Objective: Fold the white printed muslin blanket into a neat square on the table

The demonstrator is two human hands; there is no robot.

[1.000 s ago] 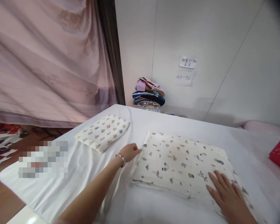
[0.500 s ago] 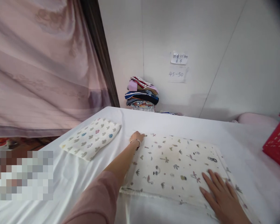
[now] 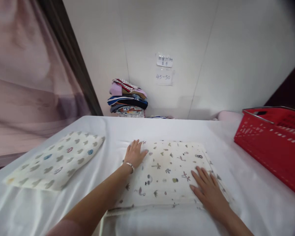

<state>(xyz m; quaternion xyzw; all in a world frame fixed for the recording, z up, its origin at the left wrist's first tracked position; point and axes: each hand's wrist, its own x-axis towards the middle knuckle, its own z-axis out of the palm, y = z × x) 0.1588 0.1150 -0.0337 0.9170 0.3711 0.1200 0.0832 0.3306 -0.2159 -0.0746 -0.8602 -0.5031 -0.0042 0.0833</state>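
Note:
A white cloth (image 3: 167, 177) printed with small plants, flamingos and pineapples lies folded into a flat rectangle in front of me. My left hand (image 3: 135, 154), with a silver bracelet at the wrist, rests on its far left edge, fingers stretched out. On the right part of the same cloth my right hand (image 3: 208, 191) lies flat, fingers spread. Neither hand grips anything. Off to the left sits a second folded cloth (image 3: 61, 159), white with grey, blue and red mushroom-like shapes, apart from both hands.
Everything lies on a white-covered table (image 3: 186, 129). A red perforated basket (image 3: 270, 147) with a metal handle stands at the right. Beyond the far edge is a stack of folded clothes (image 3: 129, 98) against the wall. A pink curtain (image 3: 31, 82) hangs at the left.
My left hand has opened from a closed grip at the cloth's far left corner and now lies flat. The view has swung right, bringing more of the red basket in.

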